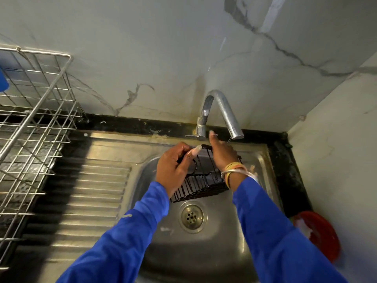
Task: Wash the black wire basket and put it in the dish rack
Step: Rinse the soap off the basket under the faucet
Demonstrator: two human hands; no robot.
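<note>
The black wire basket (202, 186) is held over the basin of the steel sink (260, 154), just beyond the drain (191, 216) and tilted so its open top faces the camera, with the barred front wall lowest. The left hand (173, 170) grips the basket's left end, fingers curled round the top wire and the thumb, with its long nail, laid along the rim. The right hand (222, 154) lies against the right end with the back of the hand up, and one finger reaches straight out toward the tap (220, 111). The other fingers and the thumb are hidden behind the hand, so I cannot tell whether this hand clasps the wire or only rests on it. The spout curves down and ends just beyond the right hand (a thin line hangs from its mouth, too faint to call a stream of water). Bangles (234, 170) sit on the right wrist, and both arms wear blue sleeves (271, 231). To the left of the basin runs the ridged drainboard (91, 190), and past it, well apart from the basket, stands the metal wire dish rack (34, 119) against the marbled wall (142, 48). A blue object (3, 80) shows at the rack's far left edge. A red round thing (324, 237) rests on the desk at the right of the sink.
</note>
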